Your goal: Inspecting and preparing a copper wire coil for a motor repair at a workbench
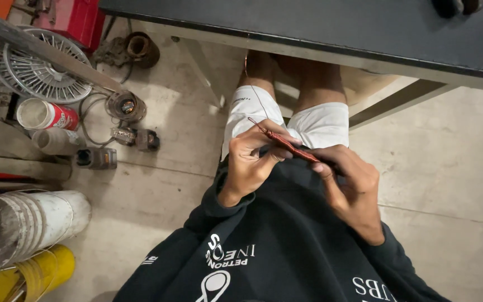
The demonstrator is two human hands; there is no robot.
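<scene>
Thin bundle of copper wire [283, 144], reddish, twisted or wound tight into a slim rod shape, held over the lap just in front of the dark sweatshirt [275, 235]. A single loose strand [251, 84] runs off its far tip, up past the white shorts [286, 120] toward the table edge.

Left hand [251, 159]: thumb and forefinger pressed together on the bundle's far half, other fingers curled under. Right hand [349, 182]: fingertips closed on the near end, pinching it; exact finger contact partly hidden behind the knuckles.

Handling, judged: very light, springy but bends easily and keeps a kink; enamel surface likely slick; the single strand looks fragile, would snap or tangle if yanked. Best held on the thick wound part with both pinches close together, not on the free strand.

Around: person seated, knees under a dark-topped workbench [308, 28]. On the concrete floor [448, 168] to the left, well apart from the hands: a wire fan guard [43, 70], a red-and-white can [46, 116], small motor parts [132, 120], a white bucket [26, 221], a yellow container [34, 271] near it.
</scene>
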